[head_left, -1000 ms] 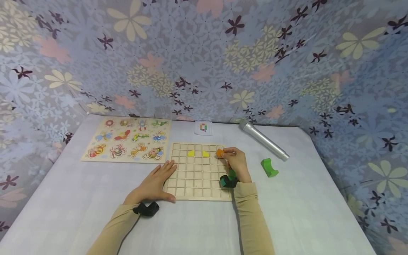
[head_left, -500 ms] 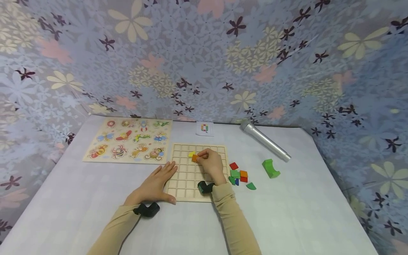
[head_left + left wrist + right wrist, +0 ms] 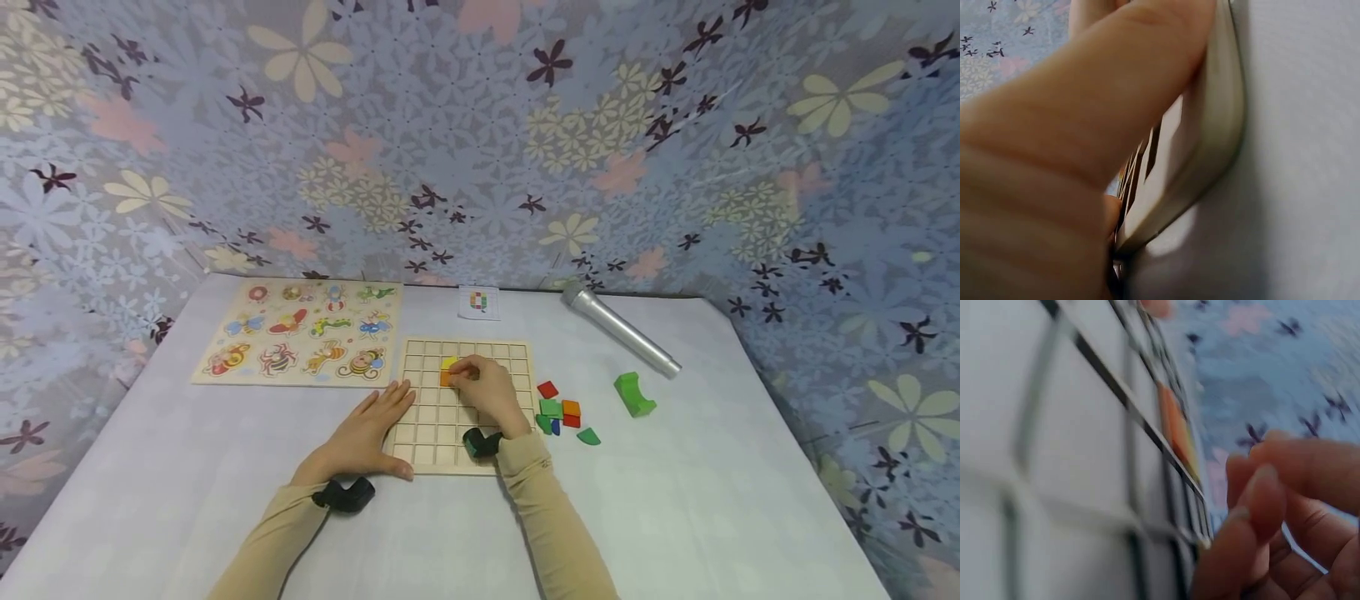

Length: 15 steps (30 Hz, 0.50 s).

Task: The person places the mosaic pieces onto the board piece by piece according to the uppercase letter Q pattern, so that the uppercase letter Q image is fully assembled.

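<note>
Orange block (image 3: 446, 379) sits in the grid board (image 3: 423, 454), just nearside of a yellow piece (image 3: 449, 362). The right hand (image 3: 489, 390) bunches its fingertips together, nothing visible between; a light, level press should seat it squarely. The left hand (image 3: 362, 433), fingers apart, spans the left edge; bare cells stretch nearward, loose pieces (image 3: 551, 409) beyond the right.

- Over on the left, a wooden picture board (image 3: 303, 340) lies flat, three rows of bright cartoon bugs across it;
- toward the far right, a silver microphone (image 3: 624, 331) lies slantwise, its head near the back edge;
- just this side of its tail, a green block (image 3: 628, 398) with a curved notch;
- behind everything, flowery fabric (image 3: 480, 125) in blue, cream, pink and maroon
</note>
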### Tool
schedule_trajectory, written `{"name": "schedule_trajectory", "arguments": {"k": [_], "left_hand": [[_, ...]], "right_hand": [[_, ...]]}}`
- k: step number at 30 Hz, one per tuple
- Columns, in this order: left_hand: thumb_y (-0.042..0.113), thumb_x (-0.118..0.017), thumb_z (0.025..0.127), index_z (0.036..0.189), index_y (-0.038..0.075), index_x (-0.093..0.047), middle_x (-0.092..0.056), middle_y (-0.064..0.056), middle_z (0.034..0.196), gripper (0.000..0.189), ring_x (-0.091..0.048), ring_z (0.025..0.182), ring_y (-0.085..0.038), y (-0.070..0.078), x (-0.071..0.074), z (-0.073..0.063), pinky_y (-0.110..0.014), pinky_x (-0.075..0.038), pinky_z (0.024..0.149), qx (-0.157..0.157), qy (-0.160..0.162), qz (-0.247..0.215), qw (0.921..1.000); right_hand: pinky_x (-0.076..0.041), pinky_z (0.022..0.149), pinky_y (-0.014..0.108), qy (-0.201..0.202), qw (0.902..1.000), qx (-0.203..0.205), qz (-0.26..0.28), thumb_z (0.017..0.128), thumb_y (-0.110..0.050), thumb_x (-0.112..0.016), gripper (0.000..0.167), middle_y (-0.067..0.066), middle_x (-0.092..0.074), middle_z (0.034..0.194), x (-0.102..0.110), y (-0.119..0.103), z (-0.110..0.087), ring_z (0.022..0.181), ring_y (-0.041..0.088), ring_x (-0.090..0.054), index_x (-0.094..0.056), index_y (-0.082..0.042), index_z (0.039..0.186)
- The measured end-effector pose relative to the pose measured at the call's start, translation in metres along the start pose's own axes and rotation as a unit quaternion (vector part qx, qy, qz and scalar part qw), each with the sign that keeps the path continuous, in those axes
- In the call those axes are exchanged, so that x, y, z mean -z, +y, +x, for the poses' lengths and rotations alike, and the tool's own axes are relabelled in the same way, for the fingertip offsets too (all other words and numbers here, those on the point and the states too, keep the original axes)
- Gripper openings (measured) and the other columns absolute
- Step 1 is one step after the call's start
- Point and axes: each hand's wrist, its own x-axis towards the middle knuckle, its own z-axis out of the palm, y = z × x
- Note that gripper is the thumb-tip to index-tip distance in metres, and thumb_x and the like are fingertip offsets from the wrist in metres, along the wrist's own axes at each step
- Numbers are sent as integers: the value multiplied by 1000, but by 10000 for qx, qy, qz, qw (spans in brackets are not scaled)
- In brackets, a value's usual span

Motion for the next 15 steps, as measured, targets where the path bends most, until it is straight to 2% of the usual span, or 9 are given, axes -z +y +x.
{"name": "schedule_trajectory", "arguments": {"k": [4,6,8,11,15], "left_hand": [[58,-81,63,152,1,-26,-16,-16,162,120,-13,151,-35,0,0,1,-54,-10,122,-55,43,-24,10000],[57,-82,63,152,1,-27,-17,-16,162,119,-13,151,-35,1,0,2,-54,-11,122,-77,64,-18,9999],[58,-82,63,152,1,-27,-18,-17,162,119,-14,150,-36,1,0,2,-55,-12,121,-97,81,23,9999],[58,-81,63,152,1,-27,-18,-17,162,119,-14,150,-36,1,0,0,-55,-12,121,-89,93,48,9999],[58,-81,63,152,1,-27,-17,-16,162,119,-14,150,-36,1,1,-1,-56,-12,121,-88,109,18,9999]], "right_hand": [[-43,55,20,5,9935,-213,1118,95,-15,-62,22,15,-68,94,26,16,0,62,9,-54,-69,-5,113],[-40,50,19,121,9883,-387,1473,97,-15,-58,26,21,-67,98,44,27,-2,56,8,-50,-66,-3,119],[-41,51,18,270,9840,-527,1680,98,-14,-56,29,23,-67,104,64,38,-6,57,8,-50,-63,0,123],[-47,56,18,538,9794,-794,1779,99,-15,-54,33,18,-68,105,91,54,-15,62,7,-54,-59,1,127],[-51,60,17,687,9722,-1246,1862,100,-19,-53,36,2,-69,101,118,76,-30,65,4,-54,-56,-1,132]]}}
